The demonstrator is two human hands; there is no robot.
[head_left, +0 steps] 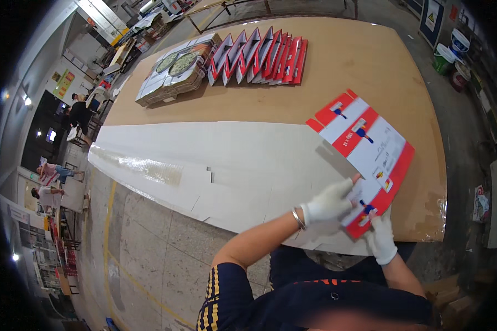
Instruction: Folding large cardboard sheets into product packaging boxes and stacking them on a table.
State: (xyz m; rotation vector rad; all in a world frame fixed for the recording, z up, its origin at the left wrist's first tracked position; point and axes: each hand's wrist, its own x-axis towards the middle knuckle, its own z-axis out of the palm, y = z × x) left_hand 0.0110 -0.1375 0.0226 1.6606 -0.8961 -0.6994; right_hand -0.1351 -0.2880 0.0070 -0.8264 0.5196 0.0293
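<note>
A red-and-white printed carton blank (376, 149) lies tilted above the right part of the table, its near flap bent up toward me. My left hand (330, 202), in a white glove with bare fingertips, grips its left edge by the fold. My right hand (382, 240), gloved the same way, pinches the near red corner with the thumb on top; its other fingers are hidden beneath. Farther back, a row of folded red-and-white cartons (258, 57) leans in a line. Beside them sits a flat stack of printed cardboard (176, 69).
A white sheet (248, 160) with a taped strip covers the near left of the brown cardboard tabletop (370, 60). Buckets (459, 41) stand on the floor at the right. A metal frame (226, 11) is behind the table. Several people (80, 118) are far off at the left.
</note>
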